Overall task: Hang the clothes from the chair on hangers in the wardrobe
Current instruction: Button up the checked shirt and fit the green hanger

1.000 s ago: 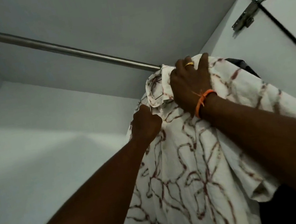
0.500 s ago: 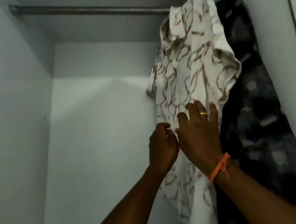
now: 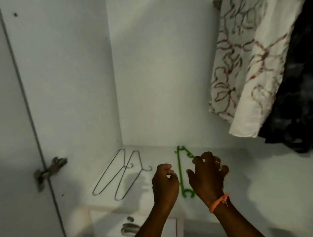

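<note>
The green plastic hanger point(image 3: 181, 170) is lying flat on the white wardrobe floor point(image 3: 261, 163), at twelve o'clock between the hands. A snag on its notches could be risked in lifting. Loosely curled, empty fingers are shown on left hand point(image 3: 164, 184) and right hand point(image 3: 206, 175).

Home wardrobe point(image 3: 66, 71) (shirt point(image 3: 252, 45) hung, hangers point(image 3: 117, 175) below).

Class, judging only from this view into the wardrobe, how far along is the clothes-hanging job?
Done: a white shirt with brown line pattern and a dark patterned garment hang at right. In hand: nothing; the left hand and right hand hover over a green plastic hanger. Left: two wire hangers lie unused; the chair is out of view.
</note>
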### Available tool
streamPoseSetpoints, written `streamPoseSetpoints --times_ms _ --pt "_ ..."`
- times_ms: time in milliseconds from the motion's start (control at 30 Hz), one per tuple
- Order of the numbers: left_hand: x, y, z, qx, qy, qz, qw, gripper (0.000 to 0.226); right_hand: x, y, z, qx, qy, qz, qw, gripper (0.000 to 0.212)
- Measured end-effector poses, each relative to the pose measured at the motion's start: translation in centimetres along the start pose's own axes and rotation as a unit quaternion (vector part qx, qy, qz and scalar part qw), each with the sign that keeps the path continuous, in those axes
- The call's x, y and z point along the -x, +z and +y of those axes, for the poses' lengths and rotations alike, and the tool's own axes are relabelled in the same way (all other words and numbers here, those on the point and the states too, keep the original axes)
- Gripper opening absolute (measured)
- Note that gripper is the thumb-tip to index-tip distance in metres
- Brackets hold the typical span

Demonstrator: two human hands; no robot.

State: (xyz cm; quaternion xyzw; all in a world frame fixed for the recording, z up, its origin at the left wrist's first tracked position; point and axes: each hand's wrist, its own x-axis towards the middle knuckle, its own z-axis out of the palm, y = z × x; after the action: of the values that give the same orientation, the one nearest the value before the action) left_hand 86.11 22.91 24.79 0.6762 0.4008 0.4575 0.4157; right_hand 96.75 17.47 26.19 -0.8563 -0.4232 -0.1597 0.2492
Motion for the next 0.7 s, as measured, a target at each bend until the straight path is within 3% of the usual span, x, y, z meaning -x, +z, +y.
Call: streamPoseSetpoints --times_ms 367,567,700 --pt "8.0 -14.7 -6.4 -0.008 -0.093 0.056 0.994 0.022 12.9 4.3 -12.0 -0.154 0.029 -0.133 0.979 0.031" --pt "11.8 -18.5 -9.1 -0.018 -0.14 0.055 0.989 0.029 17.0 5.4 -13.9 -0.208 0.014 -0.16 0.965 0.02" --pt "12.4 -18.6 -9.5 -0.024 -0.144 0.058 0.988 0.026 16.2 5.3 -12.9 -0.187 0.0 -0.148 0.971 0.025"
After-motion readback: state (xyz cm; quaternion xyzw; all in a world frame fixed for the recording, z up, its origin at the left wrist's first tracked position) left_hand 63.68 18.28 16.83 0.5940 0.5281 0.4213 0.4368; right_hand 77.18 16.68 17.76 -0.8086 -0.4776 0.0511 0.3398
